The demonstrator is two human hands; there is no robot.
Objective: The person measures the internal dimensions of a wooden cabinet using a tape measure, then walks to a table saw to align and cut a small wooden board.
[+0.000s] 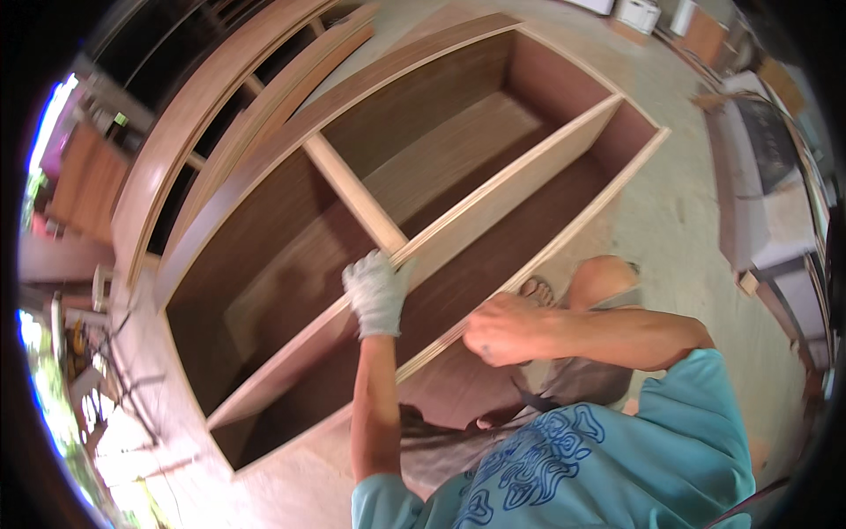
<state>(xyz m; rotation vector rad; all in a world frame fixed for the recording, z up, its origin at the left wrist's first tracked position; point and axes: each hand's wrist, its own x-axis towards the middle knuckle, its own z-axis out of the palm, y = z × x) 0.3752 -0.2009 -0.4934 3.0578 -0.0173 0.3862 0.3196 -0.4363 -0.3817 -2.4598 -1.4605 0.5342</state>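
Observation:
A large brown wooden cabinet (564, 70) lies with its open side facing up, pale edging along its boards. A long divider (520, 172) splits it lengthwise, and a shorter crosspiece (352, 189) meets that divider near the middle. My left hand (376, 291), in a white knitted glove, is closed over the long divider's edge right beside this joint. My right hand (504, 330) is bare and curled into a fist at the cabinet's near edge (564, 242). Whatever its fingers may hold is hidden from view.
Long slatted wooden frames (198, 132) stand beyond the cabinet at the far left. Wrapped panels and boxes (767, 185) line the right side. My sandalled foot (537, 289) is close to the cabinet's near edge. A stand with tools (88, 339) is at the left.

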